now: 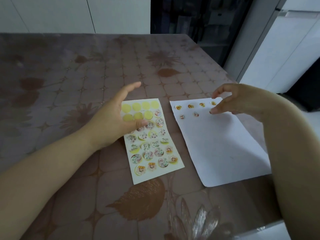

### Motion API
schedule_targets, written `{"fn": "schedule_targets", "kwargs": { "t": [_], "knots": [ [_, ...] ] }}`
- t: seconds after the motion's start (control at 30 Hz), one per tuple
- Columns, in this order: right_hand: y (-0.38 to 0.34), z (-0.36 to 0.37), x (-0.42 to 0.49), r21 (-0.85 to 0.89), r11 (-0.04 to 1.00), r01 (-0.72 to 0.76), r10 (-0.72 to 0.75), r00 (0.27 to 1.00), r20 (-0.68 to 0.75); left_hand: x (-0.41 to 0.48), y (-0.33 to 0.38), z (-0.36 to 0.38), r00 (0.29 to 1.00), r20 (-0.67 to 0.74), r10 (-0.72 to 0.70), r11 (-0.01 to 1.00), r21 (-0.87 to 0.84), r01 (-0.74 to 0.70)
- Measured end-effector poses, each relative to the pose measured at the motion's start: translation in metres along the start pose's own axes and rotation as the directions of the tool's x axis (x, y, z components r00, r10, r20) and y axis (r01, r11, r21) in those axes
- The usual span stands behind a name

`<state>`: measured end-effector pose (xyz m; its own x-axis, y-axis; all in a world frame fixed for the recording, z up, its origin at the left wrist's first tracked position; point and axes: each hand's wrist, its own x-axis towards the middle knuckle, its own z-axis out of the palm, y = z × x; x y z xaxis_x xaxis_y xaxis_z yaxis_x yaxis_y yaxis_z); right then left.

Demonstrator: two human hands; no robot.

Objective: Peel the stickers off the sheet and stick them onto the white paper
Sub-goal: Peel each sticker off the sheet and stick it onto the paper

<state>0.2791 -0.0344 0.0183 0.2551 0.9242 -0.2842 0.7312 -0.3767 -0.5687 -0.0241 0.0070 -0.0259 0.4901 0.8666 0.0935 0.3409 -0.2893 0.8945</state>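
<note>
Left hand (112, 122) over sticker sheet (152, 146), long axis near-to-far, beside white paper (223, 144).

Table w/ glossy mauve-brown plastic cloth (103, 66), tile grid + rust leaf/flower print, glare patches nr front edge. Behind, upper L: flat white cabinet panels (60, 14), dark seams. Upper ctr: dark glass-fronted unit (199, 18), contents unclear. R: tall white appliance (285, 49). Light dim, cool.
</note>
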Motion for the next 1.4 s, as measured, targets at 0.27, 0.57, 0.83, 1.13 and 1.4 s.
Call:
{"fn": "schedule_targets", "kwargs": {
  "t": [0.27, 0.57, 0.83, 1.13, 1.4],
  "knots": [
    [0.004, 0.016, 0.016, -0.037, 0.999, -0.005, 0.002, 0.997, -0.08, -0.001, 0.001, -0.001, 0.999, 0.035, -0.036, 0.999, -0.033, 0.037],
    [0.002, 0.018, 0.017, -0.039, 0.999, -0.017, 0.012, 0.994, -0.112, -0.001, 0.002, -0.001, 1.0, 0.012, -0.022, 0.999, 0.034, 0.021],
    [0.006, 0.016, 0.017, -0.133, 0.988, -0.074, 0.059, 0.992, -0.113, -0.001, 0.0, -0.002, 1.0, 0.025, -0.012, 0.999, 0.033, 0.011],
    [0.008, 0.016, 0.021, -0.138, 0.989, -0.06, 0.047, 0.994, -0.096, -0.001, 0.0, -0.002, 0.999, 0.036, -0.015, 1.0, 0.005, 0.015],
    [-0.035, 0.043, -0.005, -0.055, 0.937, 0.346, -0.35, 0.913, -0.211, 0.0, -0.002, -0.002, 0.999, 0.021, -0.031, 0.996, -0.081, 0.032]
  ]
}}
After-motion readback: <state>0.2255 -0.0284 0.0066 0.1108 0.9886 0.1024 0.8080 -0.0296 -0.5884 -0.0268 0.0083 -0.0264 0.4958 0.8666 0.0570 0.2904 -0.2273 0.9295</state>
